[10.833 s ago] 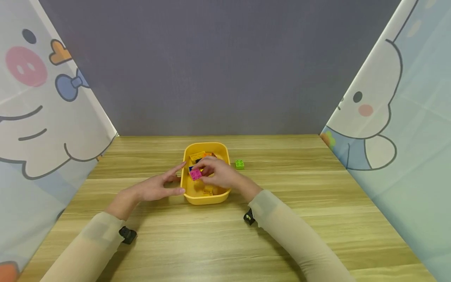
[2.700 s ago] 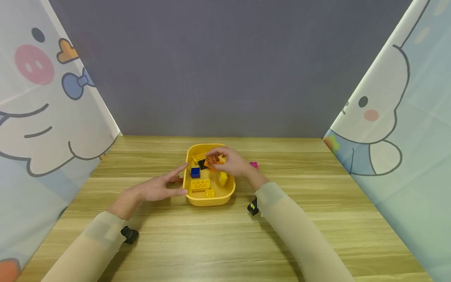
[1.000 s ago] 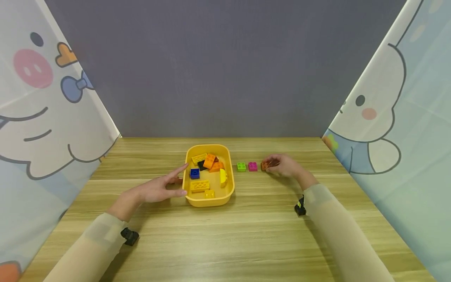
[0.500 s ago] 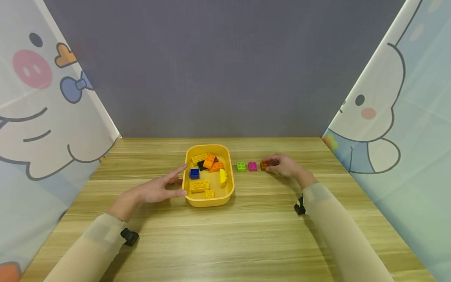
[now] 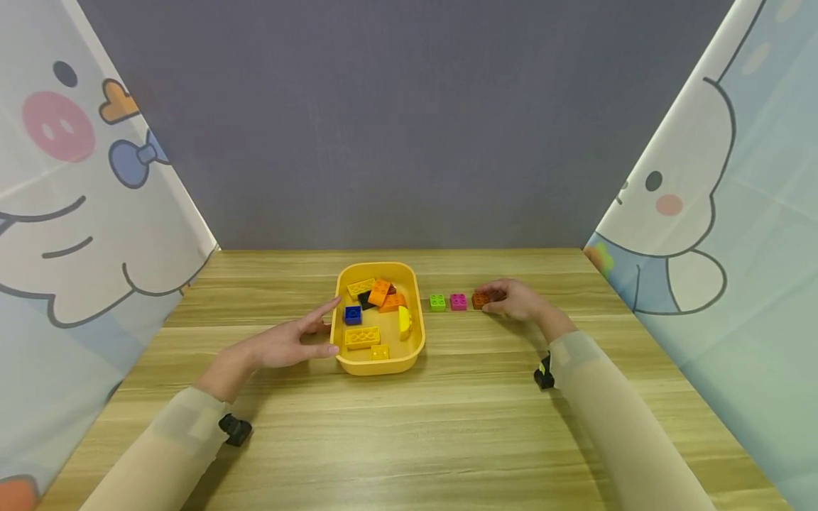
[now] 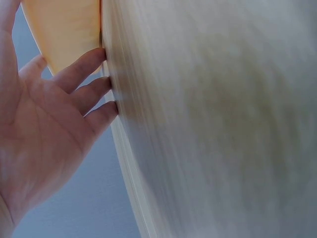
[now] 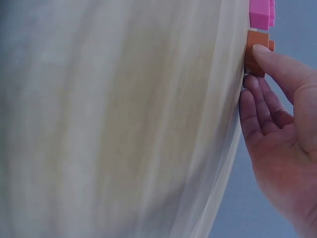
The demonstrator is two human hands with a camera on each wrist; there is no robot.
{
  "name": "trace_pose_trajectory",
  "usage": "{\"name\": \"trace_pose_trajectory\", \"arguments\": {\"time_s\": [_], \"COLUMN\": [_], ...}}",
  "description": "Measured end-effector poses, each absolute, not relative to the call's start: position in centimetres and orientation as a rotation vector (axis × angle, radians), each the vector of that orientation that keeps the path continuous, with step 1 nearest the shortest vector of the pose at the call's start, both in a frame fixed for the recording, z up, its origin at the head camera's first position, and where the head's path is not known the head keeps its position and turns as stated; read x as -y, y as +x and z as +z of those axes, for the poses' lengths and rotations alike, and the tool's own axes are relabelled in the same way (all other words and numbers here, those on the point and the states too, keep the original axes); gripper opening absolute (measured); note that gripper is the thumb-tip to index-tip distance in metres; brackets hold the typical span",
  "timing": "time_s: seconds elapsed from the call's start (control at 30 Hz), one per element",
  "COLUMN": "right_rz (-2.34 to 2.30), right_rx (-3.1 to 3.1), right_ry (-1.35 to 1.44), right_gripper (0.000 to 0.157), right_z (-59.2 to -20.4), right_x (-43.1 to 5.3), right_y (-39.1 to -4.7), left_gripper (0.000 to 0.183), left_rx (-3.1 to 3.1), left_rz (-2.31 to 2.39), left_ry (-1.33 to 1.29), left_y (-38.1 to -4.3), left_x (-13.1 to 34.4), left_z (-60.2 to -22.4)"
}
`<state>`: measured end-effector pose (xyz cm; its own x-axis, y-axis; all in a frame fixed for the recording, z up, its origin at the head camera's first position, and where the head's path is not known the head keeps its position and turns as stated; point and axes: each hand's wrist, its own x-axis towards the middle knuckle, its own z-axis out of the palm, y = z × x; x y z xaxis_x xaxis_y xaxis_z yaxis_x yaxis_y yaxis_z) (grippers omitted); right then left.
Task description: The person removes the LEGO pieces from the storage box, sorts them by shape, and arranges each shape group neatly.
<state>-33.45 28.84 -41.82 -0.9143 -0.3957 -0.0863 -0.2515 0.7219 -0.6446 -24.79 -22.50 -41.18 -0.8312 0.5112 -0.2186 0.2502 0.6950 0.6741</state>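
A yellow bin (image 5: 377, 367) stands on the wooden table with several toy bricks inside. My left hand (image 5: 281, 343) touches the bin's left side with spread, fairly straight fingers; the left wrist view shows its open palm beside the bin wall (image 6: 69, 29). To the right, my right hand (image 5: 517, 301) pinches a brown brick (image 5: 479, 301) that sits on the table. The right wrist view has the thumb on the brown brick (image 7: 256, 49). Left of it in a row lie a magenta brick (image 5: 458, 302) and a green brick (image 5: 437, 303), with small gaps between.
In the bin lie a blue brick (image 5: 353, 315), a long yellow brick (image 5: 362, 338), orange bricks (image 5: 380, 292), a black brick (image 5: 366, 301) and a rounded yellow piece (image 5: 405, 323). A dark grey panel (image 5: 396, 128) rises behind the table, with printed cloths (image 5: 754, 213) at both sides.
Since 2.7 s ago, my right hand has carried the brown brick out of the bin to the row's right end. Over the last second it has barely shifted. My left hand stays at the bin.
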Motion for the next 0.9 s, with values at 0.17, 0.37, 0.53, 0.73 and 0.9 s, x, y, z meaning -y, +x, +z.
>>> {"name": "trace_pose_trajectory", "arguments": {"time_s": [0.17,0.37,0.53,0.73,0.9], "right_rz": [-1.0,-1.076,-1.128,-1.198,-1.215], "right_rx": [-2.688,-2.69,-2.73,-2.764,-2.75], "right_ry": [-0.524,-0.521,-0.559,-0.6,-0.676], "right_gripper": [0.051,0.055,0.054,0.045,0.038], "right_z": [-41.8,-41.4,-40.7,-39.3,-38.6], "right_x": [-28.9,-29.5,-29.6,-28.0,-25.2], "right_y": [-33.3,-32.8,-32.6,-32.0,-31.3], "left_gripper": [0.102,0.102,0.102,0.102,0.102], "left_rx": [-2.511,-2.51,-2.509,-2.509,-2.511], "left_rz": [0.923,0.92,0.924,0.935,0.931], "left_ry": [0.587,0.588,0.594,0.603,0.592], "left_y": [-24.7,-24.7,-24.8,-24.8,-24.8], "left_x": [22.5,22.5,22.5,22.5,22.5], "left_z": [-41.2,-41.2,-41.3,-41.2,-41.2]}}
